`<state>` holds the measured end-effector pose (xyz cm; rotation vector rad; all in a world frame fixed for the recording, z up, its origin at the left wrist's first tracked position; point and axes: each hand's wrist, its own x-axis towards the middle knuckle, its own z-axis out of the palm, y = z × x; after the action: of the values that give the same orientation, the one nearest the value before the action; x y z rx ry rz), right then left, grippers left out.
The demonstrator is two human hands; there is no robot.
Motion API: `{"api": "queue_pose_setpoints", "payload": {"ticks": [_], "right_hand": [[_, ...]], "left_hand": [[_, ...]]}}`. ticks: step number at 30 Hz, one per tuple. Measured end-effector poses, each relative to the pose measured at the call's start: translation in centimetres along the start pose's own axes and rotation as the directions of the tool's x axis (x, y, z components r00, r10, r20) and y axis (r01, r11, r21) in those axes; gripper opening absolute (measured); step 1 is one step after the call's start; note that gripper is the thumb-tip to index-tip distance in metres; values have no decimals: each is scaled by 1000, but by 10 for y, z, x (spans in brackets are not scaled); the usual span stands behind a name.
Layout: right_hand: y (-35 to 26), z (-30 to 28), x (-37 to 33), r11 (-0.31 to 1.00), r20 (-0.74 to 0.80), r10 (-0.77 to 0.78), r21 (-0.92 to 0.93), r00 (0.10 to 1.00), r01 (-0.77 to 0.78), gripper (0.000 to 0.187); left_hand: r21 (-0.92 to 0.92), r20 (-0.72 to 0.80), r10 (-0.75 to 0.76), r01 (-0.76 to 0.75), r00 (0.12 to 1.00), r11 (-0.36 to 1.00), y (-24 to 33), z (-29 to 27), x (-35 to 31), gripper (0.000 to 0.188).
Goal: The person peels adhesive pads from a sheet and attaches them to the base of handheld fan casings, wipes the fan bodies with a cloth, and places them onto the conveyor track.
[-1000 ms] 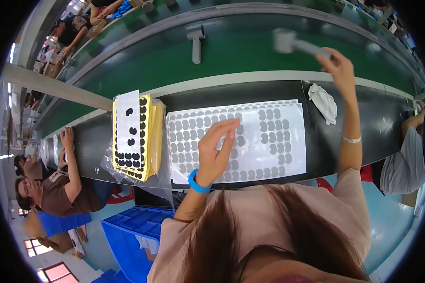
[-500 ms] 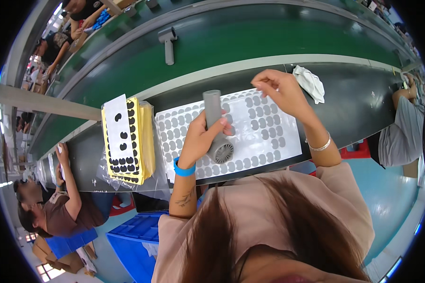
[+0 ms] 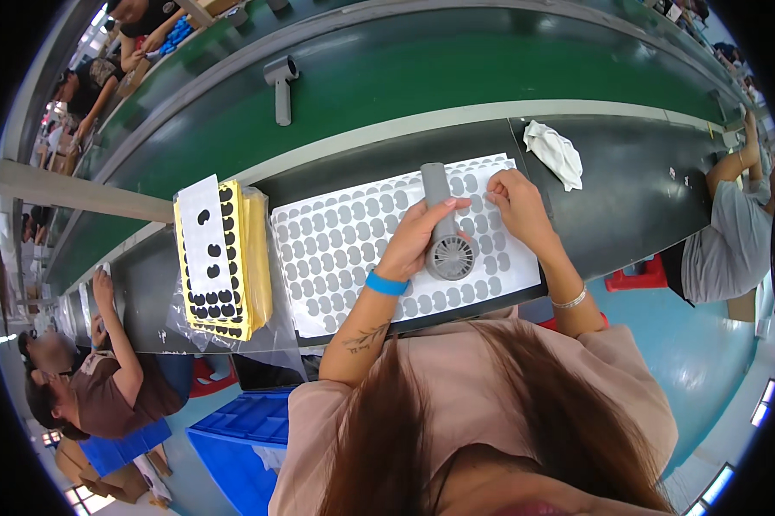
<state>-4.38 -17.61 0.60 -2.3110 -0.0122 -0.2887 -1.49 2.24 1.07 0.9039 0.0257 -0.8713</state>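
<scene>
My left hand is closed around a grey handheld fan, its tube-shaped handle pointing away and its round slatted grille facing up near me. Under it lies a stack of white sheets covered with rows of grey bean-shaped stickers. Over the right part of the top sheet, my right hand has its fingers curled together close to the stickers. Whatever those fingertips may hold is too small to make out.
Left of the sheets, a stack of yellow sheets with black stickers lies on clear plastic. A crumpled white cloth is at the right. Another grey fan body rests on the green conveyor belt. A co-worker sits at the left.
My left hand has moved right with the fan, whose grille now faces up more. My right hand has come down and in toward the sticker sheet, its fingers more curled.
</scene>
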Motion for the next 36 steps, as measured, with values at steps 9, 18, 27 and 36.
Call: {"api": "queue_pose_setpoints", "payload": {"ticks": [9, 18, 27, 36], "right_hand": [[-4, -6, 3, 999, 83, 28, 35, 996, -31, 10], [41, -32, -7, 676, 191, 168, 692, 967, -254, 7], [-8, -47, -8, 658, -18, 224, 740, 974, -138, 7], [-99, -34, 5, 707, -285, -12, 675, 959, 210, 10]], "left_hand": [[11, -15, 20, -20, 1000, 1000, -4, -3, 8, 45], [13, -30, 43, -43, 999, 999, -3, -1, 6, 40], [250, 88, 474, -480, 876, 841, 28, 13, -41, 39], [784, 360, 709, -608, 607, 122, 51, 11, -63, 37]]}}
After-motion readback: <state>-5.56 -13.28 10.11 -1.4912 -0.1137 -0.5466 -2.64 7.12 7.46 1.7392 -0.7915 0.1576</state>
